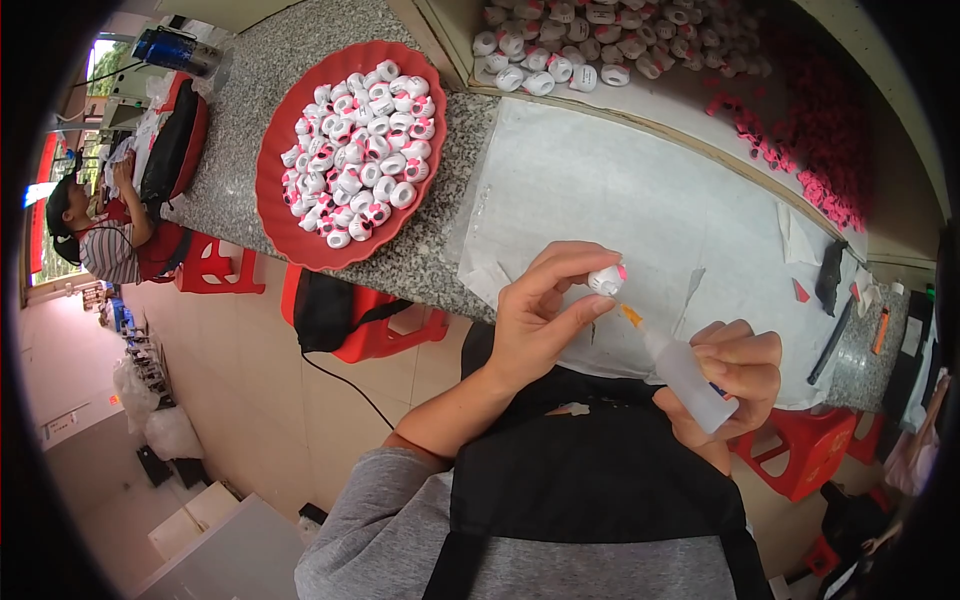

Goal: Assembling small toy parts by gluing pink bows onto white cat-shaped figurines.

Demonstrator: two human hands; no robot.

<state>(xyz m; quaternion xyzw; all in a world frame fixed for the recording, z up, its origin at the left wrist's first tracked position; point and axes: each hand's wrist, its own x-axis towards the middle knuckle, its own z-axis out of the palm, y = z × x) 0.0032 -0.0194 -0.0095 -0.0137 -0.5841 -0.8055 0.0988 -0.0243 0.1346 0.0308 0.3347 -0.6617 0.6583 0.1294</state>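
Between thumb and fingertips, my left hand (545, 318) pinches a small white figurine head (606, 280) with a pink spot on its upper side. My right hand (735, 372) is wrapped round a translucent white squeeze bottle (692, 385). The bottle tilts up to the left, and its orange nozzle tip (631, 315) points at the figurine head, close below it. Whether the tip touches the head I cannot tell. Both hands are over the near edge of a pale sheet (610, 190) on the worktop.
A red scalloped bowl (275, 215) heaped with similar white-and-pink heads stands left on the granite counter (235, 130). A shelf behind carries more heads (600, 45) and many small pink pieces (830, 170). An orange-handled tool (880, 330) lies far right. Another person (110, 235) sits at the left.
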